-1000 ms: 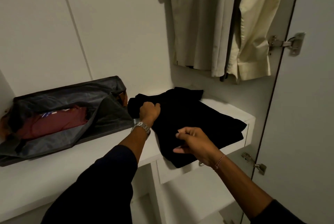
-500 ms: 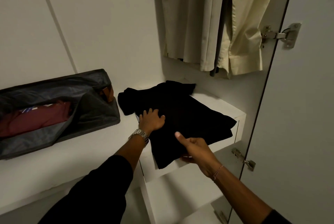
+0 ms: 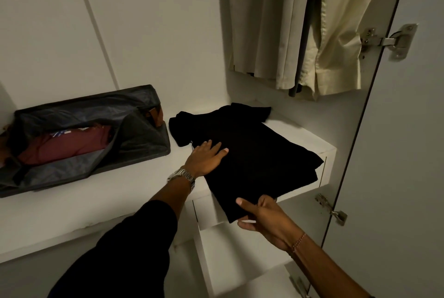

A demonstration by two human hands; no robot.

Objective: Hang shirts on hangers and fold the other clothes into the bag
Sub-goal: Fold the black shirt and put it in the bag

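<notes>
Left hand [image 3: 207, 157] lies flat on the black garment [image 3: 249, 153], fingers straight and spread a little, palm pressing the cloth near its left edge; I see a metal watch [image 3: 183, 176] on that wrist and a dark sleeve [image 3: 125, 249] behind it. Right hand [image 3: 266, 216] is at the garment's near corner, where the cloth hangs over the front edge of the shelf [image 3: 108, 199]. Its thumb sits on top of the fabric and the fingers seem to go underneath, so I read it as pinching that corner, though the dark cloth hides the fingertips. A thin bracelet [image 3: 299, 241] circles the right wrist.

From where I watch, the garment is partly folded and spread across the right part of the white shelf, one sleeve or collar bunched at its far left end. Just beside it on the left, close but not clearly touching, lies the dark grey bag [image 3: 144, 139] with its flap open. Inside the bag I can see a folded maroon garment [image 3: 69, 144].

Above the shelf on the right hang pale shirts [image 3: 269, 21], one greyish-white and one cream, with a dark strip between them. The wardrobe door [image 3: 403, 153] stands open at the right, two metal hinges [image 3: 394, 41] on its edge.
</notes>
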